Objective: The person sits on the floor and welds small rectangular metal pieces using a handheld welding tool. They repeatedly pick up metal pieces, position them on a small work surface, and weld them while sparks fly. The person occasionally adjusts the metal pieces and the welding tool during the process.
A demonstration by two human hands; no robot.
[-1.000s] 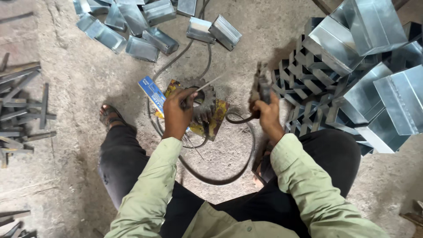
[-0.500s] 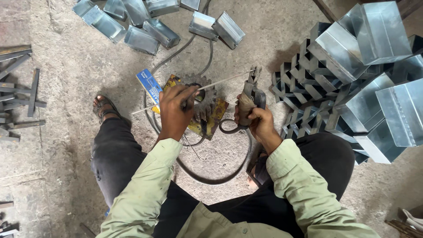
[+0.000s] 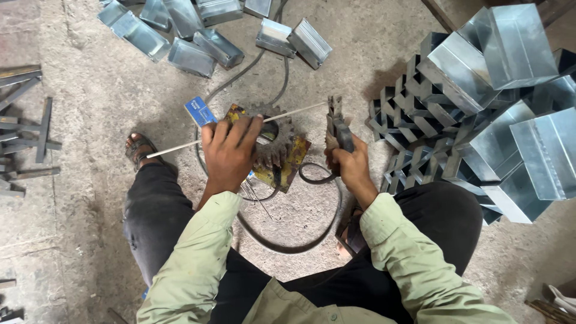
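A seated person is holding a thin welding rod [image 3: 240, 129] in the left hand [image 3: 231, 153] over a toothed gear [image 3: 277, 144] lying on a yellow plate [image 3: 294, 165]. The right hand [image 3: 351, 165] is gripping an electrode holder [image 3: 336, 129] whose tip is meeting the rod's end. Folded metal boxes [image 3: 498, 78] are lying stacked on the concrete floor [image 3: 90, 90] to the right.

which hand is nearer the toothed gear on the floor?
Left. The left hand lies against the gear, holding a welding rod across it; the right hand grips the electrode holder beside it.
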